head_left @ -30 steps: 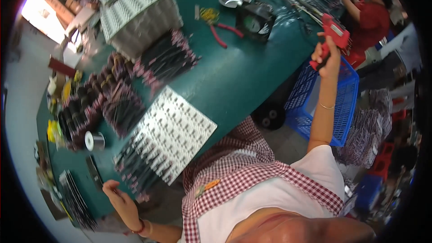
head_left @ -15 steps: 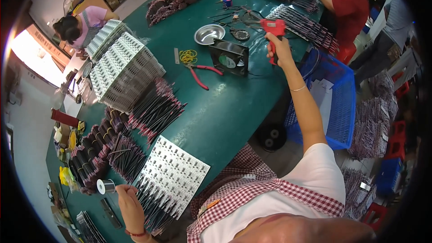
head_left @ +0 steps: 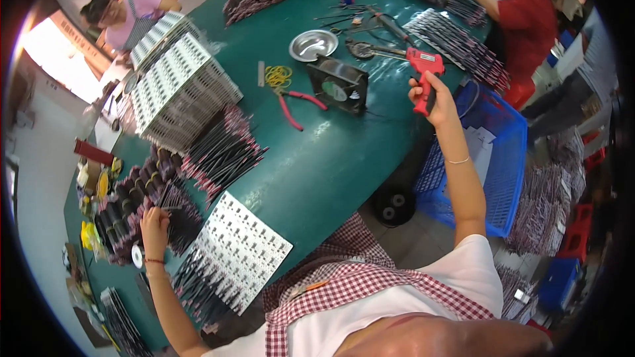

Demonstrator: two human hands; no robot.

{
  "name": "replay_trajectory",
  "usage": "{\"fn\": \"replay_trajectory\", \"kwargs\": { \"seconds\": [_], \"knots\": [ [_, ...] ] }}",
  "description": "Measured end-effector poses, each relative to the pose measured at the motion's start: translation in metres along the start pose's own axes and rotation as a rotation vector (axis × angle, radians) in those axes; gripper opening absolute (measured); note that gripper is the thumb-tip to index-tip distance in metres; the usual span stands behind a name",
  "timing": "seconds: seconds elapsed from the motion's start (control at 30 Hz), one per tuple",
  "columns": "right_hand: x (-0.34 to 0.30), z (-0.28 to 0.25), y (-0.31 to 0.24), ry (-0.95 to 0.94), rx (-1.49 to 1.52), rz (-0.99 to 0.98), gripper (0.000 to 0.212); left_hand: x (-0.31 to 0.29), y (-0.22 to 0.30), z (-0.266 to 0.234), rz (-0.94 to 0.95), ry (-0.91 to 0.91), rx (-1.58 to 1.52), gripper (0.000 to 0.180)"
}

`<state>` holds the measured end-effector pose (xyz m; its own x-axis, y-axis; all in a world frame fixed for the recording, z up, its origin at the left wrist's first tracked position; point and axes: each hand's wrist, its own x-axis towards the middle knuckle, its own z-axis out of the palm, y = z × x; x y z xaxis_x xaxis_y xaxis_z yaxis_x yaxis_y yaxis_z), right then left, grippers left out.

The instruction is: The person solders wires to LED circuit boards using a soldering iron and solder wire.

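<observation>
My right hand [head_left: 433, 100] grips a red soldering gun [head_left: 424, 69] by its handle. The gun's long metal tip points left, over the table near a small round dark holder [head_left: 360, 49]. At the left, my left hand [head_left: 155, 226] has its fingers bent together at the edge of a pile of short black wires with pink ends [head_left: 180, 219]; what lies between the fingertips is too small to make out. Beside that wrist stands a white solder spool [head_left: 137, 256], partly hidden. A white circuit board panel [head_left: 246, 238] lies in front of me, with black wires [head_left: 202, 285] along its left side.
A tall stack of white panels [head_left: 182, 86] stands on the green table [head_left: 297, 172]. Around its middle are a black fan [head_left: 338, 86], red-handled pliers [head_left: 291, 112] and a metal bowl [head_left: 313, 46]. A blue crate [head_left: 506, 178] stands at right. Two co-workers sit at the far sides.
My left hand has moved from beside the solder spool up to the pile of black wires. My right hand has come slightly nearer with the soldering gun, turning its tip left.
</observation>
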<state>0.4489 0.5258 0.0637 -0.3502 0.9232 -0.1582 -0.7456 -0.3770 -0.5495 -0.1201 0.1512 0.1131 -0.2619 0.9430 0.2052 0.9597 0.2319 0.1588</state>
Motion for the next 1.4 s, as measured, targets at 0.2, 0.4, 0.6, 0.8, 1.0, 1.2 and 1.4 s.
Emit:
{"fn": "replay_trajectory", "kwargs": {
  "seconds": [0.2,0.4,0.6,0.8,1.0,1.2,1.4],
  "knots": [
    [0.059,-0.034,0.005,0.036,0.003,0.069,0.045,0.005,0.008,-0.010,0.015,0.068,-0.001,0.008],
    [0.086,-0.025,0.010,0.158,-0.091,0.162,0.049,-0.007,0.000,-0.006,-0.066,0.051,-0.015,0.005],
    [0.058,-0.013,-0.018,0.243,-0.912,0.259,0.059,-0.013,-0.037,0.025,-0.033,0.125,0.009,0.014],
    [0.059,0.009,-0.025,0.187,-1.617,0.240,0.056,-0.018,-0.055,0.027,0.026,0.124,0.111,0.021],
    [0.033,0.020,-0.041,0.246,-1.890,0.148,0.046,-0.001,-0.062,0.040,0.057,0.155,0.111,0.019],
    [0.036,0.013,-0.025,0.363,-2.105,-0.568,0.031,0.007,-0.066,0.038,0.049,0.016,0.087,0.021],
    [0.052,0.077,-0.038,0.147,-1.846,-0.782,0.026,-0.014,-0.084,0.030,0.140,0.331,0.214,0.023]
  ]
}}
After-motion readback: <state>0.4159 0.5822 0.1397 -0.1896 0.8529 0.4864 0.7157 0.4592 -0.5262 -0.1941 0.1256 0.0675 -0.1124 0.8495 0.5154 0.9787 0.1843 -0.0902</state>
